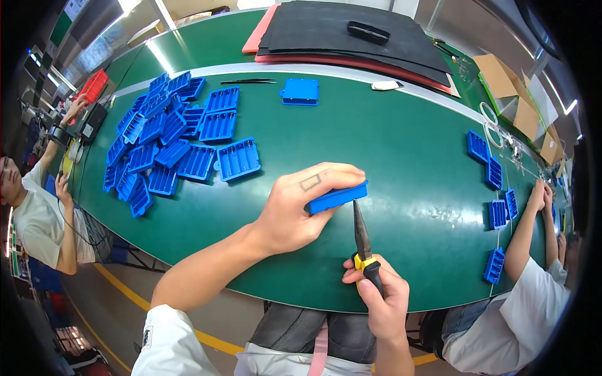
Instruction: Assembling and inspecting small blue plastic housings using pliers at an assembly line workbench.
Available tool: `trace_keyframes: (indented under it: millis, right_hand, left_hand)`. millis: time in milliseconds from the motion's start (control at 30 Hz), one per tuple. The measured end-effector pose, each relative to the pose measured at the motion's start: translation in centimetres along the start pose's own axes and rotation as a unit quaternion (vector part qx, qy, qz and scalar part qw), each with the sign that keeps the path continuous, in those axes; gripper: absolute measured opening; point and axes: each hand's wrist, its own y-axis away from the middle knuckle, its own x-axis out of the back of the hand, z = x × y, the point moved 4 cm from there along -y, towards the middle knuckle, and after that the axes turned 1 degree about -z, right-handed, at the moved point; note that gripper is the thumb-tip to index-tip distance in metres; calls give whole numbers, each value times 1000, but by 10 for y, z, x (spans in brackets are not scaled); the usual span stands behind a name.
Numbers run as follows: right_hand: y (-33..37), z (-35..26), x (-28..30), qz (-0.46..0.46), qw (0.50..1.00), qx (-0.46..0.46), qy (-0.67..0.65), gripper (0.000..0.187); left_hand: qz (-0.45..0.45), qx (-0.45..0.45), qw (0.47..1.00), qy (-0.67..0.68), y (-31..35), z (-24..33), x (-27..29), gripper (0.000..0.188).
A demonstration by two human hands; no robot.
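Observation:
My left hand (295, 203) grips a blue plastic battery holder (338, 198) over the near middle of the table, tilted so that one long side faces me. In my right hand (384, 294) is a pair of needle-nose pliers (362, 238) with yellow and black handles. Their dark jaws point away from me, and the tip meets or nearly meets the holder's near edge. Whether the jaws pinch anything is too small to tell. Beyond my left hand lies a single blue battery holder (239, 160), at the near right of a heap of similar holders (150, 128).
Further back are a face-down blue holder (301, 91), black tweezers (248, 81) and stacked black foam sheets (351, 37). Several blue holders (497, 214) line the right side, near a co-worker's hands (542, 195). At far left another person (37, 213) sits by a black box (93, 122).

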Motion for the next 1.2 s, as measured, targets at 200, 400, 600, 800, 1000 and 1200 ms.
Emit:
trace_keyframes:
  millis: [200,400,600,800,1000,1200]
  right_hand:
    - [1,-2,-3,17,999,-45,13,10]
    - [5,-10,-10,19,997,-40,59,11]
    - [16,-27,4,-38,952,-222,-206,17]
    - [16,-15,-3,-35,992,-102,-66,17]
    - [14,-7,-15,-33,998,-48,-6,17]
    - [10,-8,-21,-19,999,-41,31,22]
  left_hand:
    - [-6,5,1000,16,-1,-4,2,32]
    - [-16,27,999,3,2,-11,4,33]
    - [-48,-139,977,-156,0,-2,8,38]
    - [14,-25,1000,0,5,-3,-3,35]
    - [12,14,1000,17,5,-2,-4,37]
    - [5,7,1000,13,8,-4,-7,38]
